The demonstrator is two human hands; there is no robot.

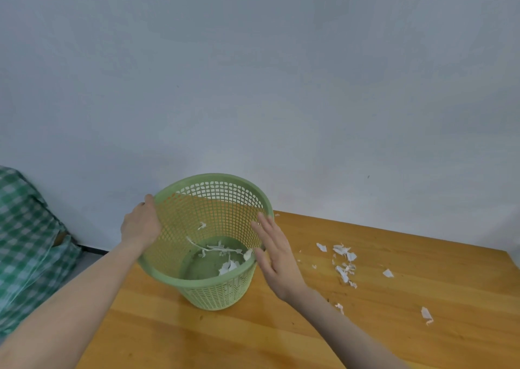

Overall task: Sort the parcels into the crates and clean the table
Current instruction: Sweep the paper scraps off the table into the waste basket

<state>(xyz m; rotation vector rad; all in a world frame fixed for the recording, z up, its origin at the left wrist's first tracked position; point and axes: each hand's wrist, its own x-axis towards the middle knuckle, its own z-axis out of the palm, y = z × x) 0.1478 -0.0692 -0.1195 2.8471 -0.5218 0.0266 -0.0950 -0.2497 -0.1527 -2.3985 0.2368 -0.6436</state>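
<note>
Here, one green plastic wastebasket [197, 283] with a net of little holes stands on the wooden tabletop [394, 340], near its far left end. Two bare hands are at it, one on each side.

The left hand [140, 225] holds the left side of the rim. Its grip is tight on the basket, with the thumb lying up along the rim edge. The other fingers are hidden behind the basket wall.

The right hand [277, 253] holds nothing. Its grip is loose, with the fingers straight and a little spread, and the palm faces the basket, just beside its right wall.

Down in the bottom of the basket lie a few white paper scraps [228, 267], and one small bit is stuck on the inside wall.

More torn paper bits [342, 249] lie on the tabletop to the right of the basket, well apart from it. There are maybe ten of them, but the smallest are too tiny to count well. Most sit in one loose bunch, and two lie nearer the front.

One green and white checked cloth [28, 242] is heaped at the far left, off the tabletop. One pale wall [253, 73] fills the back.
</note>
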